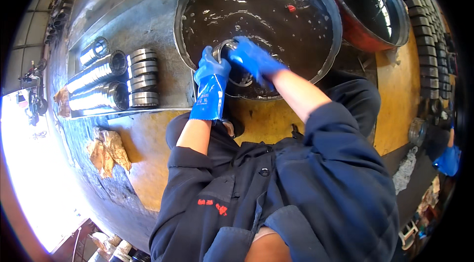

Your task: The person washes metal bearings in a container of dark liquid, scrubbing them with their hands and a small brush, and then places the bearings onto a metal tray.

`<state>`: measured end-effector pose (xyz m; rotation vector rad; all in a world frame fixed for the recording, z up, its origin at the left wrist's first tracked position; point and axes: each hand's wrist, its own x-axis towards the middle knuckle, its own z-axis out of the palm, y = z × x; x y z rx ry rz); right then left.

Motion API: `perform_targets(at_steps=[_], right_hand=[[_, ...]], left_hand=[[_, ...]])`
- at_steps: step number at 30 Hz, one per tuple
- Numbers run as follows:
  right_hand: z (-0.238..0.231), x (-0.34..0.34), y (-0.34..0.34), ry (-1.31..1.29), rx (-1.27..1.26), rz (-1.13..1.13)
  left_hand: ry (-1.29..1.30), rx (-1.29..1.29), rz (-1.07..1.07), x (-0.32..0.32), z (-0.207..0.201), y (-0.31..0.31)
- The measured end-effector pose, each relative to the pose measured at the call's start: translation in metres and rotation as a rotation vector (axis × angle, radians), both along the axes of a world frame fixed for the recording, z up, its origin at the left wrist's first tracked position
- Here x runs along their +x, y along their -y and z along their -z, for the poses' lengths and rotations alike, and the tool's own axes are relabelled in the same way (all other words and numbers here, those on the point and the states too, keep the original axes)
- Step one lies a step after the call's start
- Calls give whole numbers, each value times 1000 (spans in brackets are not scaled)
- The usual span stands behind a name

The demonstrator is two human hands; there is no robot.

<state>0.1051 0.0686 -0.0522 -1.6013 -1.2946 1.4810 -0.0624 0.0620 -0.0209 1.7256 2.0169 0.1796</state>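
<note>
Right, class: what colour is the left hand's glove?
The glove is blue, clearest in the head view.

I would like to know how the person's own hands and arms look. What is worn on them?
The left hand and the right hand wear bright blue, shiny gloves. The left glove's long cuff has a jagged edge and a small printed marking. The dark navy sleeves are pushed or rolled up, leaving both forearms partly bare.

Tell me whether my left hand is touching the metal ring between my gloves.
Touching. The head view shows it: the left hand, in its blue glove, grips the metal ring at its left edge, with no gap between.
</note>
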Motion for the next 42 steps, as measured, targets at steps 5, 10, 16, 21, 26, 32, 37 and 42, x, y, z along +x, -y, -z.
perform_targets(at_steps=[5,10,16,21,26,32,37,42], right_hand=[[13,-27,80,255,118,155],[-25,2,-13,207,37,-173],[11,10,0,231,394,-199],[9,-33,77,322,-64,211],[-18,7,7,23,138,-108],[-13,1,-26,-65,-52,-231],[4,-34,66,204,50,186],[-25,2,25,130,191,-35]], left_hand=[[-1,-31,-38,0,-9,1],[16,-35,-30,-2,-8,-1],[43,-13,-28,1,-4,-1],[26,5,-34,-4,-1,1],[61,-64,-26,8,-21,-1],[62,4,-31,0,-2,1],[13,50,-43,-8,-1,3],[52,-19,-54,-4,-17,4]])
